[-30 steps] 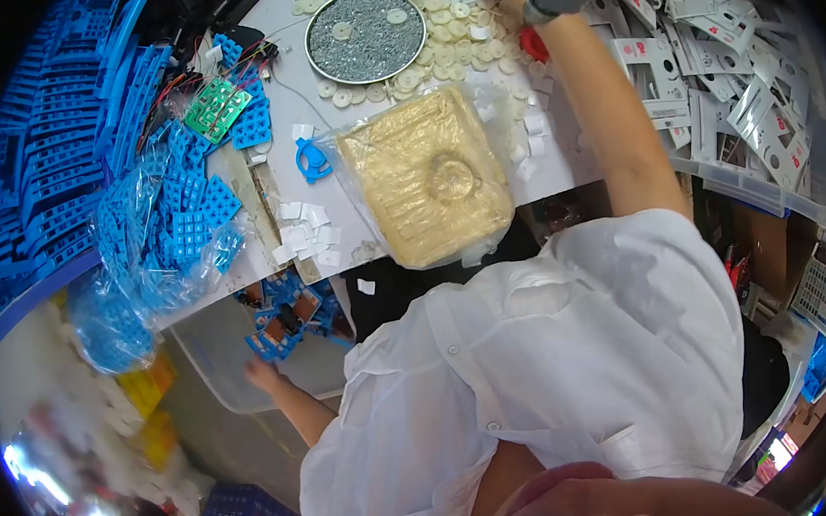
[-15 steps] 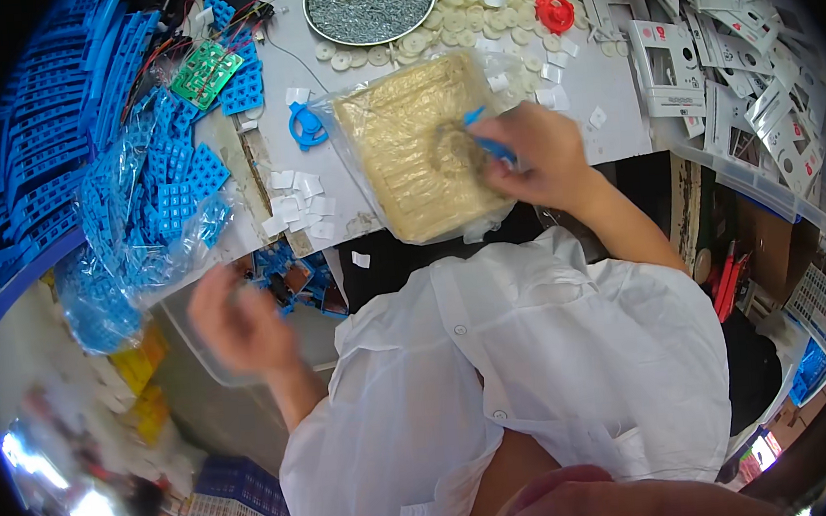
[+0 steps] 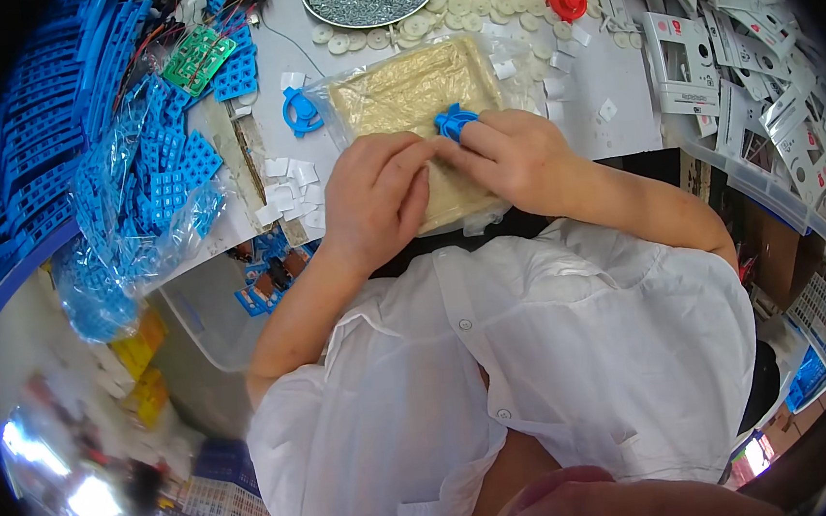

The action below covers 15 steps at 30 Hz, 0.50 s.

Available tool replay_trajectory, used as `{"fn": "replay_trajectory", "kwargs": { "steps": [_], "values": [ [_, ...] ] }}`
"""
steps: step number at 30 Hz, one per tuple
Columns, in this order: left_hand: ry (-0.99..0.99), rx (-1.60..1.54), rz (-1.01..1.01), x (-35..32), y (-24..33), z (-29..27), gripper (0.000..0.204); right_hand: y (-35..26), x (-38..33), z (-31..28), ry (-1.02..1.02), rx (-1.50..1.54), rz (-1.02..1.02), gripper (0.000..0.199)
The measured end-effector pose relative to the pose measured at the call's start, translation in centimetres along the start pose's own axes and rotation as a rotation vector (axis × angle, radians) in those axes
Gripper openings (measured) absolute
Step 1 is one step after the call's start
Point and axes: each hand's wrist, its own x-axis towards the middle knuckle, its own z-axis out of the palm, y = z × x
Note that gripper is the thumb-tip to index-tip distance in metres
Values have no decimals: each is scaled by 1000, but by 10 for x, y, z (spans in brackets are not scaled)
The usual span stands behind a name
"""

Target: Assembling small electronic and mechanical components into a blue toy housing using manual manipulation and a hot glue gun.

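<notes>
Both my hands are over a yellowish, plastic-wrapped square pad point(image 3: 410, 93) at the table's front edge. My right hand point(image 3: 527, 162) is closed on a blue plastic part point(image 3: 456, 121) that pokes out beyond its fingers. From the left, my left hand point(image 3: 374, 193) reaches in with fingers pinched together, and its fingertips meet those of the right. Whatever lies between the left fingertips is hidden. To the left of the pad lies another blue plastic part, ring-shaped with a tab point(image 3: 301, 112).
White square pieces point(image 3: 291, 185) lie left of the pad. Behind it are a round tray of small metal pieces point(image 3: 375, 18), pale discs point(image 3: 461, 7) and a red part point(image 3: 565, 0). Blue parts and a green circuit board point(image 3: 199, 59) crowd the left; white panels point(image 3: 679, 62) fill the right.
My left hand has come up from over the bin at lower left to meet the right hand. The right hand, still holding the blue part, has shifted slightly left and down over the pad.
</notes>
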Motion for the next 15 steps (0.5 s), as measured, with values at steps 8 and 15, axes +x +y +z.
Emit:
{"fn": "replay_trajectory", "kwargs": {
  "steps": [8, 15],
  "values": [
    [46, 29, -13, 0, -8, -3, 31, -20, 7, 6, -143, 0, 150, 35],
    [49, 19, -27, -5, -10, -5, 30, -10, 6, 7, -314, 77, 193, 27]
  ]
}}
